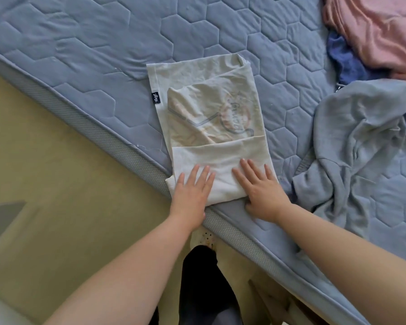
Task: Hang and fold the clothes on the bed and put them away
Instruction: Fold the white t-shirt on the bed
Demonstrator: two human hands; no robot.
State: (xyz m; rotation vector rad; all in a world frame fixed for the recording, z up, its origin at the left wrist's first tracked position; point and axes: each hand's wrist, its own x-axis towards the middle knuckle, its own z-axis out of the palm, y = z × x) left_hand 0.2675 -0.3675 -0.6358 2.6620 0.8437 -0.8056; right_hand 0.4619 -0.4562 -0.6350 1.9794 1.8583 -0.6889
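Observation:
A cream t-shirt (209,113) lies partly folded near the edge of the blue quilted mattress (103,43). Its faded print shows through the cloth, and its near end is folded up into a band. My left hand (192,191) presses flat on the left of that band with straight fingers. On the right of the band my right hand (260,191) also lies flat, its heel on the mattress. A grey garment (356,141) lies crumpled to the right. A pink garment (380,31) and a dark blue one (352,64) sit at the far right.
The mattress edge (99,137) runs diagonally from upper left to lower right. Yellowish floor (56,195) lies to the left of it. My dark-clothed legs (202,285) stand close against the bed side. A grey object (0,216) pokes in at the left edge.

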